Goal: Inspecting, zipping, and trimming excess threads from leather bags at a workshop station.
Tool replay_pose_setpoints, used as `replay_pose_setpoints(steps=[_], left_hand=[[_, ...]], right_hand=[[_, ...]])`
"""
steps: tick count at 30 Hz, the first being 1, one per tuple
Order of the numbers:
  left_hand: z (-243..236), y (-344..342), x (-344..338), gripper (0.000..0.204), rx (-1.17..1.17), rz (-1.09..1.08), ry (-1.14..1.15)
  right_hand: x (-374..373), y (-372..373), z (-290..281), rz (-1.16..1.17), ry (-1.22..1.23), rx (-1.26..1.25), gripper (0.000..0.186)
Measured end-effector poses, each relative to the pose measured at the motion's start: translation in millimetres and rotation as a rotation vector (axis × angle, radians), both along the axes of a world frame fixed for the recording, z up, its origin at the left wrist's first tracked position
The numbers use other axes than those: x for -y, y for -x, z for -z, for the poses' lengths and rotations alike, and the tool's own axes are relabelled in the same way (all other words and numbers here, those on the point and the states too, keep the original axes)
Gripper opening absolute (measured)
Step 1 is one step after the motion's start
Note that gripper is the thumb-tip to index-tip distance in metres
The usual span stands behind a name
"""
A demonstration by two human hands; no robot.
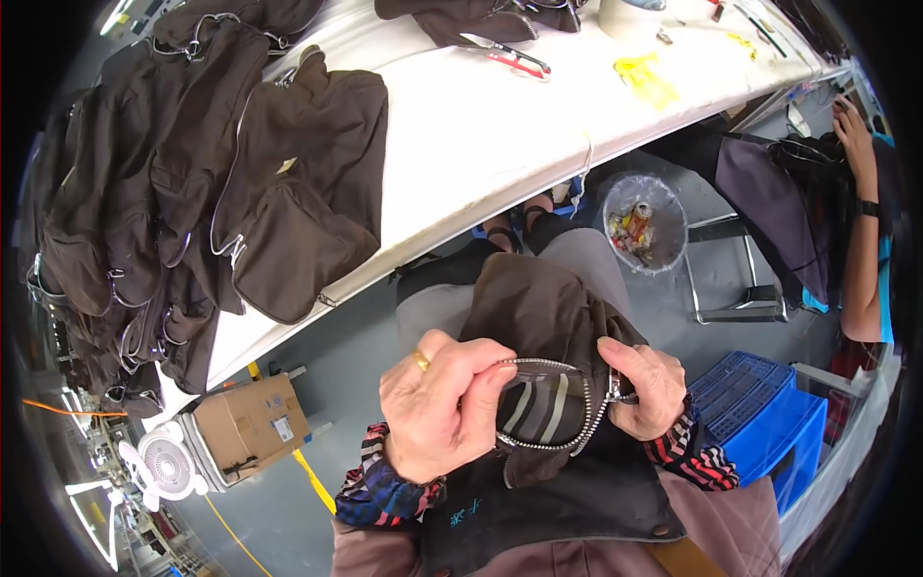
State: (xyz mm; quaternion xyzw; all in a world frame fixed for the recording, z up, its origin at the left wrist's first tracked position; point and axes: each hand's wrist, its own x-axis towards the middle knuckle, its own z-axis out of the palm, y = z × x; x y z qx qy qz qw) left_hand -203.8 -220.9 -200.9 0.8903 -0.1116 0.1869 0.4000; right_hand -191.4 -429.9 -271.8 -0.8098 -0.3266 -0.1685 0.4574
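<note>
Some of the zipper [587, 404] unseen behind left hand [435, 404]

One held bag [527, 300], one bin [668, 206] (one fan [169, 465])

Brown bag [534, 300] in fingers [476, 360], zipper [587, 409] open

Gold ring [421, 362], L hand [444, 409]; multicol. patterned cuffs [377, 492]; dk apron [567, 500], teal mark [469, 513]; mauve top [370, 553].
</note>
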Motion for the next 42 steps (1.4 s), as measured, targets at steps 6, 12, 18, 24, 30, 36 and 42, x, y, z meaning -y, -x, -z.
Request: replay_pose_setpoints(steps=[6,12,18,24,30,36,42], left_hand=[[20,16,-8,0.001,0.037,-0.093,0.037],[20,1,-22,0.012,-0.177,-0.135,0.151],[-23,38,-13,0.023,0.039,-0.012,-0.272],[-31,31,1,0.013,-0.399,0.077,-0.379],[-17,15,-15,0.006,-0.553,0.148,-0.092],[9,18,-9,0.012,-0.964,0.133,0.667],[25,19,9,0.014,-0.960,0.162,0.932]], right_hand=[[-4,8,-1,-0.025,0.025,-0.099,0.070],[-12,-11,-36,-0.281,0.355,-0.183,0.043],[-28,-4,-14,-0.236,0.032,-0.170,0.053],[-42,-4,-21,-0.256,-0.025,-0.201,0.047],[-38,-11,-20,-0.325,0.073,-0.226,0.044],[-20,-20,-21,-0.461,0.053,-0.535,0.038],[-5,-11,-8,-0.337,-0.123,-0.756,0.022]])
